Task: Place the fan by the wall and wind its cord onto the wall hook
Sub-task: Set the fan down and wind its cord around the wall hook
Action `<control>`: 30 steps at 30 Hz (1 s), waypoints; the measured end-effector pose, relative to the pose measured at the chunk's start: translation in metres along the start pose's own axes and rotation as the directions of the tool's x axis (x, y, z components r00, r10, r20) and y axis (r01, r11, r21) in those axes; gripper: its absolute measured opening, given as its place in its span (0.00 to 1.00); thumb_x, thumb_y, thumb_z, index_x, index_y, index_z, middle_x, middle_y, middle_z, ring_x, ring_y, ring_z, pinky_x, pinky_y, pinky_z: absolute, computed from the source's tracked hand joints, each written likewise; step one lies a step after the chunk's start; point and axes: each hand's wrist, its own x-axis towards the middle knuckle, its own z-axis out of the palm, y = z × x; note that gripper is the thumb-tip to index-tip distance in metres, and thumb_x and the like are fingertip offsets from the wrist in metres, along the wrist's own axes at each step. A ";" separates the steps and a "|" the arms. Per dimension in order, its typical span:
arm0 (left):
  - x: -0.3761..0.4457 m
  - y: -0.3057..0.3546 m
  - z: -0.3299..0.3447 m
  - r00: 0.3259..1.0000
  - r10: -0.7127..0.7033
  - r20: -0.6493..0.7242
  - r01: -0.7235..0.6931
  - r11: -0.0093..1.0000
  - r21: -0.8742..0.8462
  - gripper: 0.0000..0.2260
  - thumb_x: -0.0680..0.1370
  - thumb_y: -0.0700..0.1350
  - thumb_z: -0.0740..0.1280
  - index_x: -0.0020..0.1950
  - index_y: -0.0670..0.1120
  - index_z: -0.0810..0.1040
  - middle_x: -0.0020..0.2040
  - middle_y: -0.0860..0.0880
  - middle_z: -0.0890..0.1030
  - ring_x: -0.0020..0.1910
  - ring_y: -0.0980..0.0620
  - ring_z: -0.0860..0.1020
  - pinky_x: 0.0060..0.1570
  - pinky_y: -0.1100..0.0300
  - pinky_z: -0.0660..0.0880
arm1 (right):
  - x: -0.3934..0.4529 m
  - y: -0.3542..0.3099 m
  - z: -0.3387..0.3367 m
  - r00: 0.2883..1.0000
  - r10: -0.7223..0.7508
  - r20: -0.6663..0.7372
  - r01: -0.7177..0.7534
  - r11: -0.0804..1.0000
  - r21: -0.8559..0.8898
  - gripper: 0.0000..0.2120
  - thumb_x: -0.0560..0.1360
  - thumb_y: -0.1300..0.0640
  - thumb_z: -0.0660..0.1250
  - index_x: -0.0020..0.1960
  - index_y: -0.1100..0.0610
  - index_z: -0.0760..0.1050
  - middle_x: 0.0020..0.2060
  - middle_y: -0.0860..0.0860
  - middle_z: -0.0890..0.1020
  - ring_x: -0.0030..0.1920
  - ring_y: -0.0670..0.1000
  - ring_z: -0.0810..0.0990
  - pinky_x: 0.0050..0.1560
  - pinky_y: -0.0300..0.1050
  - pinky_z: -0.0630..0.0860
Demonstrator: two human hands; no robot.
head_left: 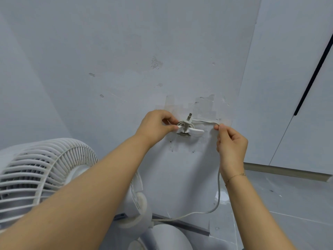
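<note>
The wall hook sits just right of the frame's centre, a white piece with two flat arms sticking out sideways, fixed to the pale wall over patches of old tape residue. Several turns of the white cord are already wrapped behind those arms, and the plug stands up over the hook with its metal prongs pointing toward the top of the frame.

The left hand comes in from the lower left on an outstretched bare forearm. Its fingers are curled, with thumb and fingertips pinching the left arm of the hook and the cord turns there. The right hand is raised from the lower right, its back toward the camera, a thin bracelet on the wrist. Its thumb and forefinger pinch the cord just right of the hook, so that a short stretch runs taut from the coil to the fingertips. From there the cord passes behind the hand, hangs down along the wall, curves left near the floor and runs to the fan.

The fan stands in the lower left, beside the wall, its white ribbed grille partly hidden by the left forearm, its round base at the bottom centre. Grey floor tiles fill the lower right, and a white panel with a dark vertical strip occupies the upper right.
</note>
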 end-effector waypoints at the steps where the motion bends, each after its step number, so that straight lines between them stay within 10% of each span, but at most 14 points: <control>1: 0.000 0.000 0.000 1.000 0.001 0.003 -0.001 1.000 0.007 0.04 0.71 0.43 0.73 0.45 0.48 0.84 0.39 0.57 0.79 0.42 0.55 0.77 0.40 0.70 0.69 | -0.002 0.003 -0.001 1.000 0.010 -0.003 -0.010 1.000 -0.002 0.10 0.77 0.57 0.64 0.41 0.56 0.82 0.26 0.47 0.66 0.29 0.47 0.62 0.33 0.40 0.62; 8: 0.001 -0.003 0.002 1.000 0.022 0.014 -0.022 1.000 0.020 0.07 0.72 0.42 0.72 0.49 0.46 0.85 0.46 0.50 0.80 0.47 0.53 0.77 0.48 0.62 0.72 | -0.018 0.031 0.003 0.984 0.178 0.017 -0.178 0.984 0.016 0.11 0.77 0.55 0.65 0.39 0.59 0.80 0.26 0.51 0.68 0.26 0.48 0.62 0.27 0.37 0.61; 14: -0.001 -0.003 0.001 0.997 0.049 0.054 -0.051 0.998 0.023 0.11 0.73 0.41 0.72 0.55 0.45 0.84 0.52 0.47 0.79 0.51 0.54 0.75 0.44 0.78 0.65 | -0.034 0.052 0.010 0.951 0.305 0.045 -0.305 0.952 -0.011 0.18 0.75 0.48 0.67 0.32 0.59 0.75 0.24 0.52 0.65 0.25 0.48 0.61 0.28 0.40 0.60; 30: -0.004 -0.008 -0.010 0.993 -0.116 -0.031 0.118 0.988 0.096 0.05 0.70 0.38 0.68 0.42 0.47 0.76 0.39 0.53 0.74 0.40 0.52 0.73 0.38 0.65 0.70 | -0.072 0.098 0.027 0.867 0.398 0.299 -0.439 0.895 0.084 0.11 0.81 0.58 0.58 0.56 0.57 0.78 0.33 0.51 0.74 0.33 0.47 0.70 0.39 0.38 0.71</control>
